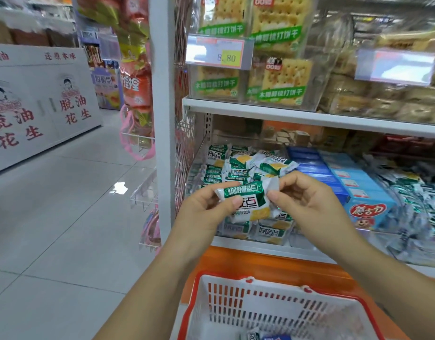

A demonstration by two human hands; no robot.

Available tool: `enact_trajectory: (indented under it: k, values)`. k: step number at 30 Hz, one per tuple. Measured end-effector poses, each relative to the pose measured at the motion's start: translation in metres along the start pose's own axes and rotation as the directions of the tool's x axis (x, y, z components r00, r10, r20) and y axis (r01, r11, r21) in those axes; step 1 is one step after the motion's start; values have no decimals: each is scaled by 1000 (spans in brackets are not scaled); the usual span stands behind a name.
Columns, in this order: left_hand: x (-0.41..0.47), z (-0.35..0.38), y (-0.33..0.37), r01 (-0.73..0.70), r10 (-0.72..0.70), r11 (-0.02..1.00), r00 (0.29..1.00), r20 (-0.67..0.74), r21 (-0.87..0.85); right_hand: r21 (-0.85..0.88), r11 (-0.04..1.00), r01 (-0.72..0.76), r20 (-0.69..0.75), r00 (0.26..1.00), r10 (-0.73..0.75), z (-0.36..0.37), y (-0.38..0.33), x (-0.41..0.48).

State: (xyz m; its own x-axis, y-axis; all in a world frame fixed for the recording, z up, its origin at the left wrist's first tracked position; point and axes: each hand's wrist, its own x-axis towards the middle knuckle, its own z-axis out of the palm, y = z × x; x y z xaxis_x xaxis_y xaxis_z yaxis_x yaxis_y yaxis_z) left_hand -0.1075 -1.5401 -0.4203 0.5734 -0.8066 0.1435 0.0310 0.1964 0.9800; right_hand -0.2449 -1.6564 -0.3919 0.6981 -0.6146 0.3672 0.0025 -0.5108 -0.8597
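A small green-and-white snack packet (pixel 250 200) is held in front of the lower shelf. My left hand (pixel 201 212) grips its left side, thumb on the front. My right hand (pixel 307 204) pinches the crimped right end between thumb and fingers. Behind and below the packet lies a pile of the same packets (pixel 243 165) in a clear shelf bin. A white shopping basket with a red rim (pixel 272 307) stands below my forearms, with two small packets (pixel 263 336) at its bottom edge.
Blue snack boxes (pixel 353 185) lie to the right of the pile, more green packets (pixel 417 197) beyond. Cracker packs (pixel 277 79) and a price tag (pixel 218 51) fill the upper shelf. A white shelf post (pixel 163 119) stands left. The tiled aisle floor (pixel 64 229) stretches left.
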Motion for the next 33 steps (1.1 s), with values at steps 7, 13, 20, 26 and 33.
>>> enact_trajectory:
  k: [7, 13, 20, 26, 33]
  values:
    - [-1, 0, -6, 108, -99, 992, 985, -138, 64, -11, 975, -220, 177, 960, 218, 5, 7, 3]
    - [0, -5, -4, 342, -357, 916, 933, -36, -211, 328, 845, -423, 133, 906, 402, 9, 10, 11]
    - [3, -7, -6, 464, -471, 832, 881, 55, -304, 372, 806, -461, 90, 882, 463, 5, 12, 14]
    - [5, -6, -4, 451, -460, 851, 887, 33, -268, 398, 766, -504, 111, 856, 505, 3, 17, 16]
    - [7, -13, -9, 324, -326, 944, 945, -30, -53, 267, 845, -463, 113, 886, 450, 0, 16, 15]
